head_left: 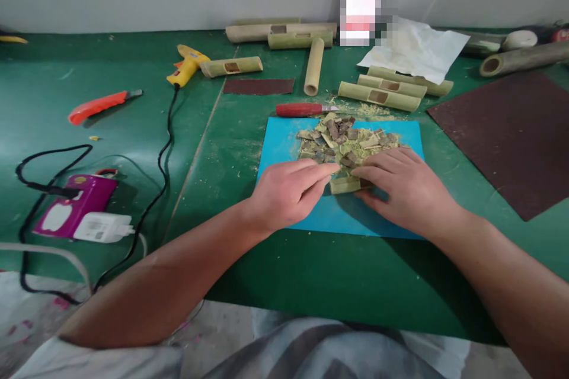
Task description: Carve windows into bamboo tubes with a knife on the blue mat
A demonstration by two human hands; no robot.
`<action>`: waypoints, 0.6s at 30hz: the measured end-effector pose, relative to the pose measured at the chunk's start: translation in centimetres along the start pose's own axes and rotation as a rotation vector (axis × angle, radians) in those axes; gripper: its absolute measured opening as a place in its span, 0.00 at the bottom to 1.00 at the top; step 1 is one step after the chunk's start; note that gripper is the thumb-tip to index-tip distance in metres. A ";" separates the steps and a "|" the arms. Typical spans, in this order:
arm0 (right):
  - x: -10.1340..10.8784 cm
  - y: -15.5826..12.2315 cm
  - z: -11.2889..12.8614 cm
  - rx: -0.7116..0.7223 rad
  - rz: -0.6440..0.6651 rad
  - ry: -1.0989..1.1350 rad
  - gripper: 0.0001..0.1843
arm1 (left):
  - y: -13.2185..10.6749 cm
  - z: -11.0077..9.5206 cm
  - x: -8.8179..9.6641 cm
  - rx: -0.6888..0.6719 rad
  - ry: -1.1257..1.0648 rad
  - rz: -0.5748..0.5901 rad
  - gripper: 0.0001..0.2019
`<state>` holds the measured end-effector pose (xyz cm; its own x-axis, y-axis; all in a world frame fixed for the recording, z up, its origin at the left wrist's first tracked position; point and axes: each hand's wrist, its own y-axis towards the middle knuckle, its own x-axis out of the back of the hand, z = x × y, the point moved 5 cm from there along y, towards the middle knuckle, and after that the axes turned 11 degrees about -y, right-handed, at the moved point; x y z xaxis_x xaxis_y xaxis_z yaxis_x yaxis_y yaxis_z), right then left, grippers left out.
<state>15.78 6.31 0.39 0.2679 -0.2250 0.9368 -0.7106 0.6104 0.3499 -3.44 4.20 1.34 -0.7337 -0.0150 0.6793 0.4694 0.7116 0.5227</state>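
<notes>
Both my hands rest on a blue cutting mat (284, 142) on the green table. Between them lies a short pale bamboo piece (344, 185). My left hand (288, 192) has its fingers pressed together, their tips touching the piece's left end. My right hand (402, 186) lies over the piece's right end, fingers curled down onto it. Just beyond the fingertips is a heap of bamboo chips and shavings (347, 139). A red-handled knife (302, 109) lies at the mat's far edge.
Several notched bamboo tubes (377, 95) lie behind the mat. A yellow glue gun (186, 65), an orange utility knife (100, 105) and a purple power strip (75, 204) with black cables sit to the left. Dark sandpaper sheets (511, 130) lie to the right.
</notes>
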 end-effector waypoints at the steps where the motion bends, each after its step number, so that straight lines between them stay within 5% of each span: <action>1: -0.1 0.1 0.1 -0.018 0.004 -0.013 0.09 | 0.0 0.0 0.0 0.012 0.005 -0.003 0.12; 18: -1.1 0.2 0.8 -0.224 -0.073 0.095 0.06 | -0.9 -0.1 -1.4 0.089 0.135 0.117 0.15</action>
<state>14.85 6.09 -0.58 0.3806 -0.2087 0.9009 -0.5283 0.7505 0.3971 -2.81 3.53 -0.01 -0.6014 -0.0184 0.7987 0.4978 0.7734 0.3926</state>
